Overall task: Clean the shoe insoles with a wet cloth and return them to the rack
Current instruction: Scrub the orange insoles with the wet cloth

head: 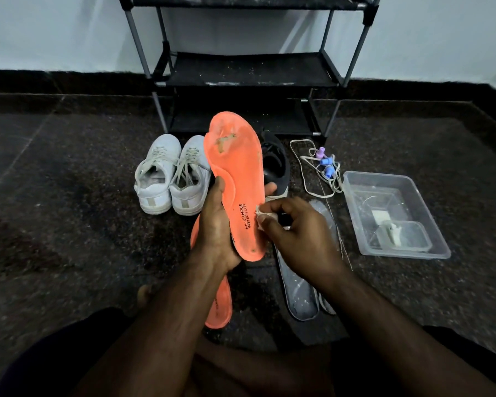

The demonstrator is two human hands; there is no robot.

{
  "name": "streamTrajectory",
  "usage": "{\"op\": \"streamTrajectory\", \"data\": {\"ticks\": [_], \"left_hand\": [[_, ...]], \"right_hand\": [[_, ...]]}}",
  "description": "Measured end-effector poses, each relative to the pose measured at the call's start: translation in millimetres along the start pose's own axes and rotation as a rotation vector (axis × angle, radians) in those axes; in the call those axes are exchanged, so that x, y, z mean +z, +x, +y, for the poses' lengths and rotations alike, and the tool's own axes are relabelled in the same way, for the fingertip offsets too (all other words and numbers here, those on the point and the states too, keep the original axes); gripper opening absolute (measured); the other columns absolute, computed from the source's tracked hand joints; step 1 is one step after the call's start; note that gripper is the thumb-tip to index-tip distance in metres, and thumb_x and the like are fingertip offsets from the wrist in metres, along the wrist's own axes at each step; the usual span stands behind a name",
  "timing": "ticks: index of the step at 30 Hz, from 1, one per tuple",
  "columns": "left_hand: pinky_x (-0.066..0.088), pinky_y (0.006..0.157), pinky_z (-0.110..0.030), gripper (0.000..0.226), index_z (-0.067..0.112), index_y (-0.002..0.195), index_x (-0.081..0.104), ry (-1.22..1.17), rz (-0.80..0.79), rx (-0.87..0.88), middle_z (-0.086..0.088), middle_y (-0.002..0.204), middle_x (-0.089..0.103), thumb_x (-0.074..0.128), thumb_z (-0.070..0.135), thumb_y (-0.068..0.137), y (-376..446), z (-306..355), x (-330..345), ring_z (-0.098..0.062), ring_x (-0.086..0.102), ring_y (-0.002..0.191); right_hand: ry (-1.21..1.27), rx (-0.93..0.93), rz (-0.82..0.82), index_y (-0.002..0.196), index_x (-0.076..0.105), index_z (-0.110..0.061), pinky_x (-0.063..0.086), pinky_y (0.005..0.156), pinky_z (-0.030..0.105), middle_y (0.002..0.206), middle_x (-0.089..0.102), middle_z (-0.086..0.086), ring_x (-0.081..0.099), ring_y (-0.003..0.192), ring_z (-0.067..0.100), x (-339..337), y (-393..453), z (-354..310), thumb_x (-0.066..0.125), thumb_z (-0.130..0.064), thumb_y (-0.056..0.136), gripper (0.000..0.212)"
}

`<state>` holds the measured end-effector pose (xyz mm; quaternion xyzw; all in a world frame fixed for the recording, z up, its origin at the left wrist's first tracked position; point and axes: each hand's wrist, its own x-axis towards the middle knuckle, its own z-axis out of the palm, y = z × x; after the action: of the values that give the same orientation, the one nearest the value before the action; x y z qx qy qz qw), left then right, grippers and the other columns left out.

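At frame centre, the left hand (216,224) clamps the orange insole (235,179) at mid-length, where this light, flexible foam bends least, while the right hand (295,230) pinches the cloth (265,217) against its edge.

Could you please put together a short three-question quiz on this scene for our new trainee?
1. True or false: the left hand holds the raised orange insole.
2. What does the right hand pinch against that insole? A) brush B) cloth C) lace
3. Fill in: the clear tub sits on the floor to the ____ of the white shoes.

Key: 1 true. 2 B, a small pale cloth at the insole's right edge. 3 right; the rack stands behind the shoes, its lower shelves holding nothing.
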<state>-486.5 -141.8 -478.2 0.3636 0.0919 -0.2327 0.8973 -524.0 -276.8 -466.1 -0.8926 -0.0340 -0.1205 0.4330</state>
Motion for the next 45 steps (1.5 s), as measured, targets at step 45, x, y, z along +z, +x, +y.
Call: {"op": "streamTrajectory", "data": {"ticks": [45], "left_hand": [[0.047, 0.053, -0.027, 0.058, 0.015, 0.110, 0.063, -0.107, 0.027, 0.119, -0.014, 0.086, 0.068, 0.030, 0.062, 0.097, -3, 11, 1, -0.026, 0.059, 0.060]], "right_hand": [[-0.091, -0.211, -0.051, 0.099, 0.074, -0.018, 0.054, 0.076, 0.031, 0.093, 0.064, -0.004, 0.064, 0.084, 0.010, 4, -28, -4, 0.070, -0.017, 0.087, 0.013]]}}
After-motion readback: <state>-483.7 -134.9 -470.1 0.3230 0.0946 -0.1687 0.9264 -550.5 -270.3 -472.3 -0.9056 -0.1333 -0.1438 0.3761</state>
